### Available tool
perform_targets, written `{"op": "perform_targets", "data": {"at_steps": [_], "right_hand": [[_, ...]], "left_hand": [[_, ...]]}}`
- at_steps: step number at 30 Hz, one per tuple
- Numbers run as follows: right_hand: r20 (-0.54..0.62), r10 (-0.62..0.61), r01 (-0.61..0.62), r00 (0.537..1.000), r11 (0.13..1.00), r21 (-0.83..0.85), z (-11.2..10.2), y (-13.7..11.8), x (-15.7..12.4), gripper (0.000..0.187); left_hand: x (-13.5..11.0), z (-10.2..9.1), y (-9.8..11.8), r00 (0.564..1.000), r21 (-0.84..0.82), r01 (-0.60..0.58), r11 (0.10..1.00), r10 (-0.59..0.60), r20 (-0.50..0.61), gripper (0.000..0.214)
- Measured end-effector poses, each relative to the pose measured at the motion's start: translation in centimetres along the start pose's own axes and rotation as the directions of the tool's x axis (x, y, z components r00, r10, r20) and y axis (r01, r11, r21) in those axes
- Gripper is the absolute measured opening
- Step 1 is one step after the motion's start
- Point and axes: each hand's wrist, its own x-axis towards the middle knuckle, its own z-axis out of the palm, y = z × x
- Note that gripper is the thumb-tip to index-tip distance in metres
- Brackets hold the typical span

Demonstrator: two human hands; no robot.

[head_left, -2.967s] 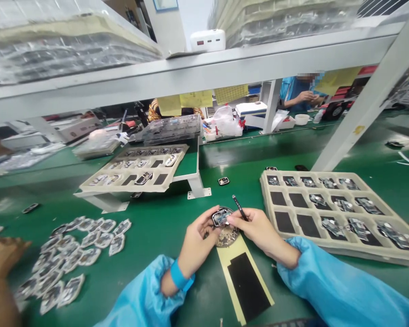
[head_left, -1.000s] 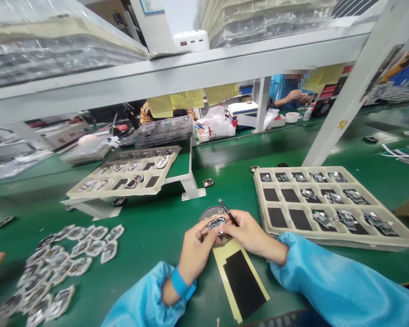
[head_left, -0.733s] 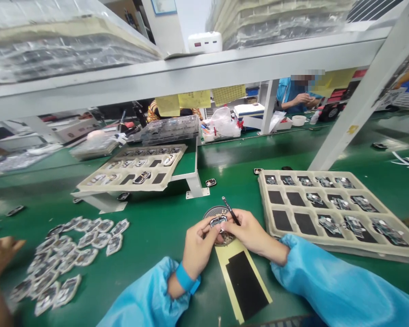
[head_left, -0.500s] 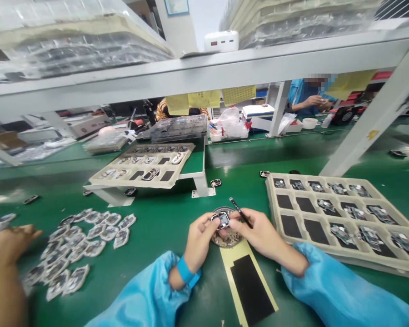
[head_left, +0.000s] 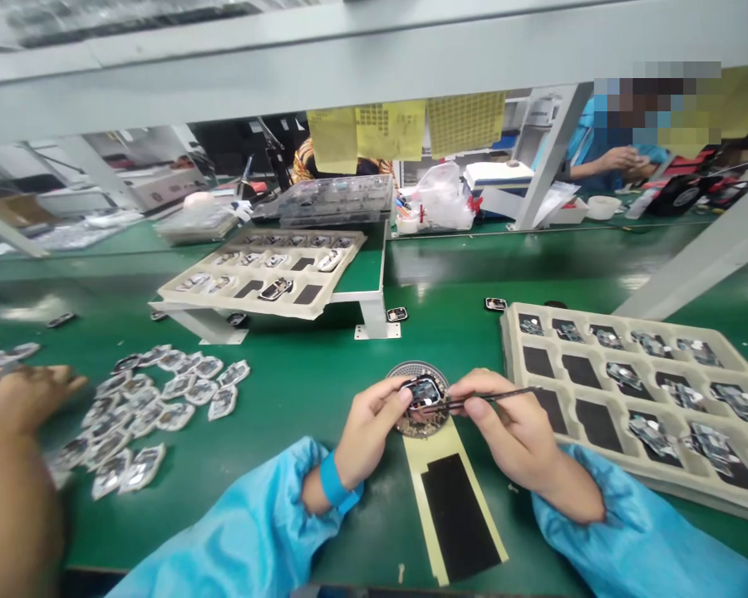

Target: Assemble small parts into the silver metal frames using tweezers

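My left hand [head_left: 369, 428] pinches a small dark watch-like casing [head_left: 425, 391] above a round metal dish [head_left: 419, 415] with tiny parts. Its fingers are closed on the casing's left side. My right hand [head_left: 512, 428] grips thin black tweezers [head_left: 492, 397] that lie nearly level, tips touching the casing from the right. Both hands hover over the green bench, just behind a yellow strip with a black rectangle [head_left: 456, 511].
A beige compartment tray [head_left: 636, 390] with several parts lies at the right. Another tray [head_left: 262, 278] sits on a white stand behind. Several bagged parts [head_left: 153, 407] lie loose at the left, near another person's hand [head_left: 18, 399]. A person works in the back right.
The tweezers have swung from pointing up-left to lying nearly level, tips at the casing. The camera has tilted down; the other person's hand at the left has come further in.
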Motion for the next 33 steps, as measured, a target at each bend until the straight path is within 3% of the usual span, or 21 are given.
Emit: {"op": "perform_targets", "data": {"at_steps": [9, 18, 21, 23, 26, 28, 33], "right_hand": [[0.012, 0.034, -0.033, 0.999, 0.999, -0.041, 0.0, 0.1, 0.2, 0.015], [0.028, -0.123, 0.120, 0.992, 0.990, 0.079, 0.3, 0.0, 0.1, 0.016], [-0.154, -0.051, 0.078, 0.987, 0.981, 0.176, 0.2, -0.3, 0.4, 0.026], [-0.204, 0.068, -0.034, 0.977, 0.986, 0.162, 0.3, -0.3, 0.6, 0.029], [-0.110, 0.247, -0.247, 0.963, 0.969, 0.015, 0.5, -0.2, 0.8, 0.025], [-0.046, 0.316, -0.318, 0.948, 0.946, -0.059, 0.8, -0.1, 0.8, 0.023], [0.014, 0.310, -0.305, 0.951, 0.942, -0.138, 1.3, 0.0, 0.7, 0.021]], "left_hand": [[0.0, -0.1, -0.2, 0.999, 0.058, 0.034, 0.998, -0.032, -0.028, 0.036], [-0.1, 0.1, 0.1, 0.992, -0.001, 0.107, 0.994, -0.107, 0.067, 0.043], [-0.2, 0.2, 0.2, 0.988, -0.007, 0.136, 0.991, -0.135, 0.080, 0.045], [-0.3, 0.3, 0.2, 0.986, -0.003, 0.141, 0.990, -0.140, 0.088, 0.045], [-0.4, 0.3, 0.3, 0.988, 0.003, 0.131, 0.991, -0.131, 0.083, 0.043], [-0.5, 0.4, 0.3, 0.987, 0.015, 0.135, 0.991, -0.135, 0.082, 0.041], [-0.7, 0.4, 0.3, 0.984, 0.064, 0.131, 0.989, -0.137, 0.112, 0.036]]}}
